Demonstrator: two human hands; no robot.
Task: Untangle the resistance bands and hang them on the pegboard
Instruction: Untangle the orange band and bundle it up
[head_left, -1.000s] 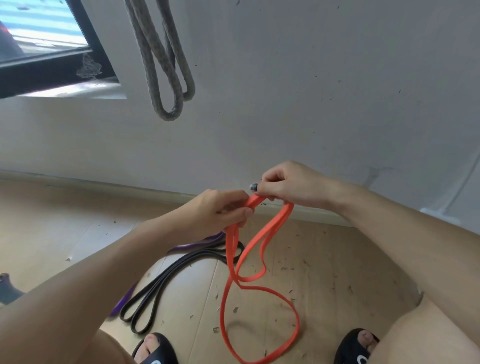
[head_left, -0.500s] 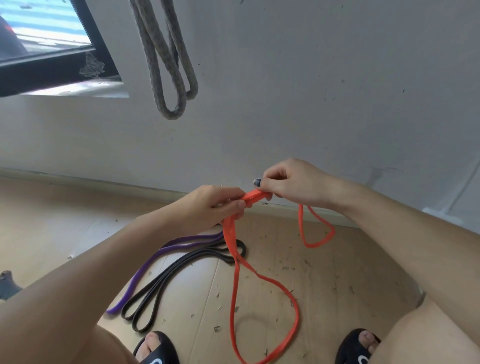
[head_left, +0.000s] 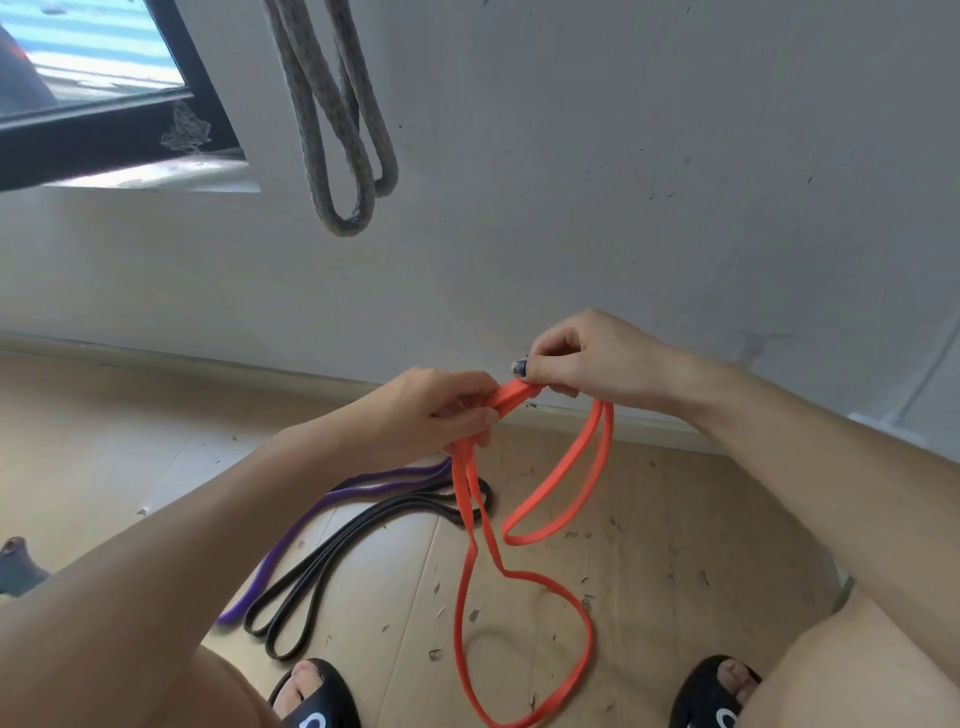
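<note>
Seemingly early on, the head view shows the left hand (head_left: 441, 415) and right hand (head_left: 582, 358) both pinching the flat orange rubber resistance band (head_left: 470, 566), its loops dangling floorward; the purple band (head_left: 291, 545) and black band (head_left: 332, 556) lie unhung, no pegboard visible.
</note>
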